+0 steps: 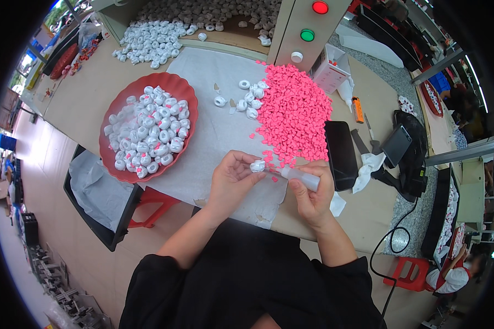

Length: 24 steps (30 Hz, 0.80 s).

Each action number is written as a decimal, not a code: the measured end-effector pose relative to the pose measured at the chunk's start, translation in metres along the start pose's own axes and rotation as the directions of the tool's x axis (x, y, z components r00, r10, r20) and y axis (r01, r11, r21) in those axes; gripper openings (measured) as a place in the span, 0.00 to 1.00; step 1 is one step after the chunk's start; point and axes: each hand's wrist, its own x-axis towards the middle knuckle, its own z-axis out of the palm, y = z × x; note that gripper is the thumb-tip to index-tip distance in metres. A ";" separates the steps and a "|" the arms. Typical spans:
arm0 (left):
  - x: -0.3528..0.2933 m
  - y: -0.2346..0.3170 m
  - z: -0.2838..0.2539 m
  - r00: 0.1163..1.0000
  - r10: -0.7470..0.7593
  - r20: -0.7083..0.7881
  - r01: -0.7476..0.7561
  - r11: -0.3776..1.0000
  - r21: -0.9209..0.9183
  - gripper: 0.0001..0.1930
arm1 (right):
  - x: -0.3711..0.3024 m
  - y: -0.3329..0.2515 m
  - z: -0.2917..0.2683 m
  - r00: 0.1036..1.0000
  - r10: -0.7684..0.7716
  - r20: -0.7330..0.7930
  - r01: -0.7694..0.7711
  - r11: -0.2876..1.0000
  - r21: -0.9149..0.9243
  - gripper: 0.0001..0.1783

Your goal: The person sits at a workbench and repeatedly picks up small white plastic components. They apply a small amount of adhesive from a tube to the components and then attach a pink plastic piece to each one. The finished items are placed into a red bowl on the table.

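My left hand (233, 180) pinches a small white rounded piece (257, 165) between thumb and fingertips. In my right hand (314, 197) is a translucent squeeze bottle (302, 178), its thin nozzle pointing left toward the white piece; I cannot tell whether the tip touches it. Just beyond both hands spreads a heap of small pink pieces (293, 109). Several loose white pieces (251, 100) lie along its left side on a white paper sheet (203, 145). To the left, a red scalloped bowl (190, 93) holds many white pieces, some showing pink bits.
Right of the heap lie a black phone (340, 156), an orange box-shaped item (358, 109) and crumpled tissue (369, 171). A post with red and green lights (307, 35) stands behind, beside more white pieces (153, 41). A black tray (112, 233) sits lower left. A co-worker (454, 278) sits far right.
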 end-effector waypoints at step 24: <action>0.001 -0.004 -0.001 1.000 0.017 -0.010 -0.017 1.000 -0.004 0.15 | -0.002 -0.001 -0.002 0.999 0.049 0.019 -0.049 0.998 0.030 0.14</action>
